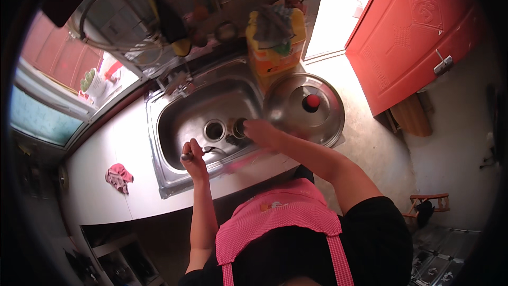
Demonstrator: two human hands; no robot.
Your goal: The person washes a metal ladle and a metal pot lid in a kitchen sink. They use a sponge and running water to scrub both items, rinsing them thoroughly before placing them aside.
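Note:
My left hand [194,159] is closed around a metal utensil [209,149] with a curved head, likely a spoon, over the near rim of the stainless steel sink [186,121]. The rounded end of its handle sticks out on the left of the fist. Over the sink's right side, my right hand [260,132] grips a small round metal cup, apparently the sink strainer [239,128]. Dark wet scraps [231,140] show at its lower left edge. Between the hands lies the uncovered drain hole [214,130]. My right fingertips are partly hidden.
A large metal lid [278,105] with a red-topped knob stands right of the sink. Behind it, cloths [274,26] lie on a yellow container [278,59]. A tap [183,87] rises at the back left. A pink rag [119,177] lies on the white counter [99,202].

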